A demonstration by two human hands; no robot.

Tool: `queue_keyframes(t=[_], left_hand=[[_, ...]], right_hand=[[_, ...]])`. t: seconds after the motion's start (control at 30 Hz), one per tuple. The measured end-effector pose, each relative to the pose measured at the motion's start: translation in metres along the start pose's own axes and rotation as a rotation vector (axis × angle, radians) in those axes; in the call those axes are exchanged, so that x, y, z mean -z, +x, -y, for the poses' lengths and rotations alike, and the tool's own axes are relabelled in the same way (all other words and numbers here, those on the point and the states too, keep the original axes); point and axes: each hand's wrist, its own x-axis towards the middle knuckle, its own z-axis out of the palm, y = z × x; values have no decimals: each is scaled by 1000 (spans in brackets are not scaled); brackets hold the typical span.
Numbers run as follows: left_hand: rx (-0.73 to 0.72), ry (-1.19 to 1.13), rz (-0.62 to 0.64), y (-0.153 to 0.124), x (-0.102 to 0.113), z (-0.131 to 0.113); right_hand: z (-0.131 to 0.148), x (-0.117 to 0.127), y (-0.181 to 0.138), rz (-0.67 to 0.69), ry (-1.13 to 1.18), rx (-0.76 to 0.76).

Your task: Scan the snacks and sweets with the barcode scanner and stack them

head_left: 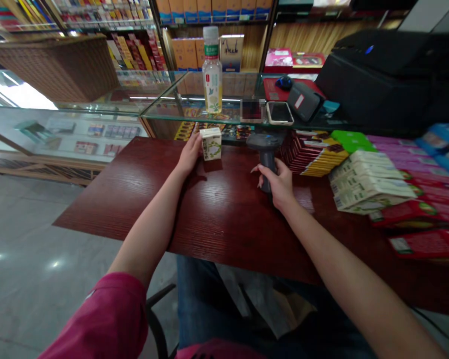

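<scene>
My left hand (190, 155) is closed on the left side of a small white box with a green leafy print (211, 144), near the back of the dark red wooden table (209, 209). To its right, my right hand (279, 182) wraps round the handle of a dark grey barcode scanner (267, 154), whose head is at the top. Scanner and box are apart. Right of my right hand are stacked chocolate-coloured and yellow packets (310, 153) and a pile of similar white-and-green boxes (368, 182).
Behind the table, a glass counter (160, 104) carries a drink bottle (212, 75), a phone (280, 113) and a black machine (374, 80). Red packs (430, 242) lie at the right. A wicker basket (56, 65) stands at the far left, with stocked shelves behind.
</scene>
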Motion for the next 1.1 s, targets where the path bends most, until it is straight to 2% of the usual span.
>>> queue_keyframes(t=[0.1, 0.23, 0.37, 0.43, 0.57, 0.77, 0.93, 1.1], left_hand=[[-65, 72, 33, -2, -9, -1], [-34, 22, 223, -13, -23, -9], [-52, 8, 420, -38, -55, -28], [-93, 44, 471, -55, -76, -39], [-187, 100, 485, -90, -119, -56], [-142, -38, 550, -134, -180, -73], [-146, -62, 652, -160, -234, -89], [-262, 32, 584, -181, -285, -100]], right_hand=[[-1, 0, 1, -26, -24, 32], [2, 3, 0, -101, -93, 122], [15, 20, -13, -212, -181, 250], [23, 34, -27, -244, -220, 277], [35, 69, -66, -327, -257, 322], [51, 118, -120, -516, -350, 391], [57, 145, -148, -631, -322, 368], [48, 165, -166, -677, -297, 314]])
